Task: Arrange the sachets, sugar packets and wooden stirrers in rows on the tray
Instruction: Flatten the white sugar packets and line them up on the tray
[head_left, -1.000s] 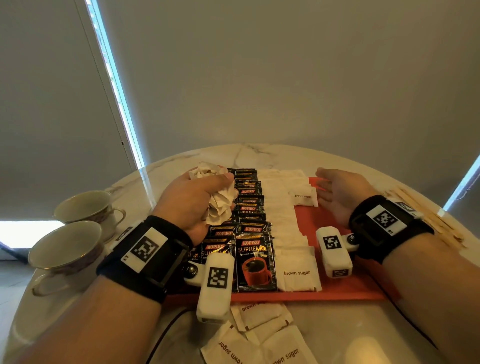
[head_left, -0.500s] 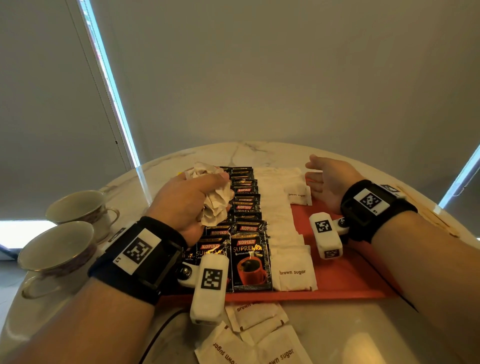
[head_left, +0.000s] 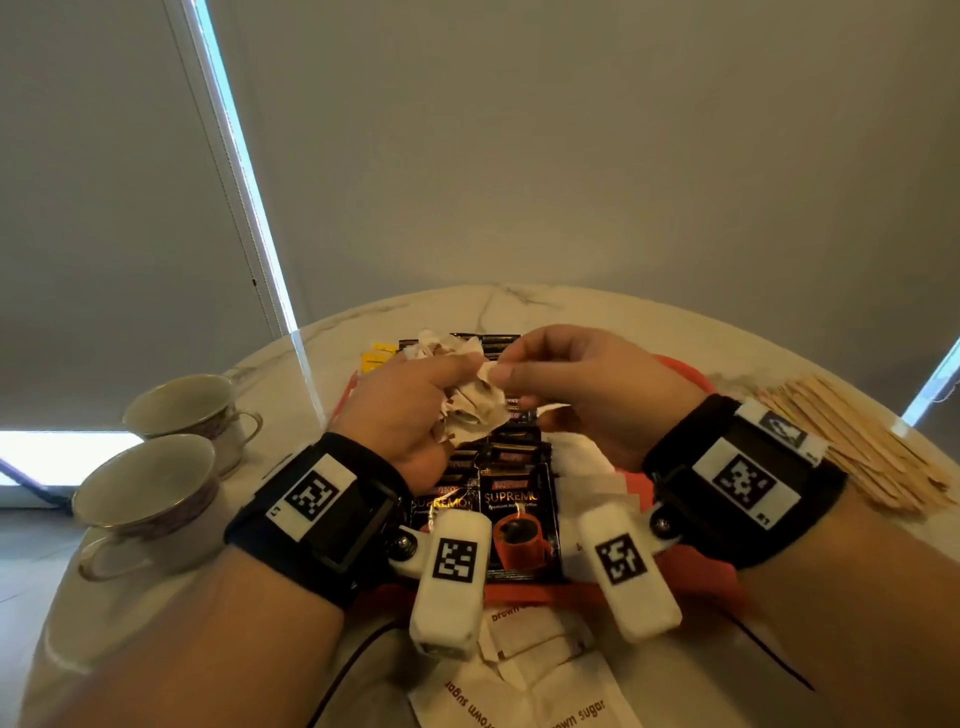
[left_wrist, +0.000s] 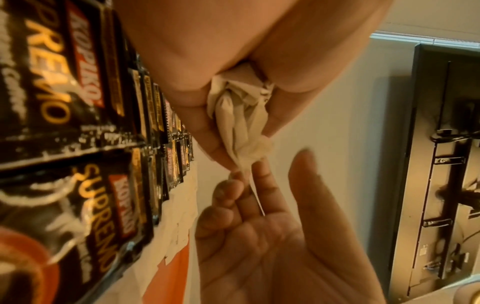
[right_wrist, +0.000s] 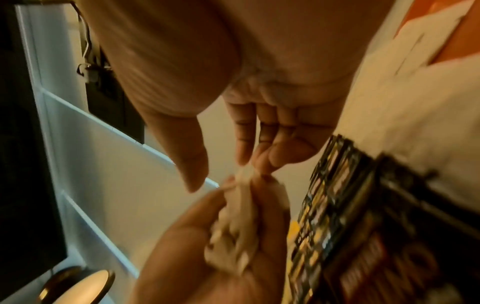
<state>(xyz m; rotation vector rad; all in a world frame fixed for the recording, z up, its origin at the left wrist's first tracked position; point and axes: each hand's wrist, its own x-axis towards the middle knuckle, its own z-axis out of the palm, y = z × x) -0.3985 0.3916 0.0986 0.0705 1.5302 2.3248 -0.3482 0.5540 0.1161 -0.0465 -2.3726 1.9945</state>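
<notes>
My left hand (head_left: 447, 384) grips a crumpled bunch of white sugar packets (head_left: 475, 410) above the orange tray (head_left: 698, 574). My right hand (head_left: 511, 371) has come up against it and pinches the end of one packet in the bunch (left_wrist: 240, 117); the right wrist view shows that pinch (right_wrist: 246, 166). Black Kopiko sachets (head_left: 519, 519) lie in two overlapping rows on the tray's left part. A row of sugar packets (head_left: 587, 467) lies just right of them, partly hidden by my hands. Wooden stirrers (head_left: 857, 441) are heaped on the table to the right.
Two empty teacups (head_left: 150, 493) (head_left: 192, 405) stand on the marble table at the left. Loose brown sugar packets (head_left: 545, 691) lie in front of the tray's near rim. Small yellow sachets (head_left: 376, 356) show at the tray's far left corner.
My right hand left the tray's right side and swung left to meet the left hand, taking hold of a packet in the bunch. The left hand kept its grip.
</notes>
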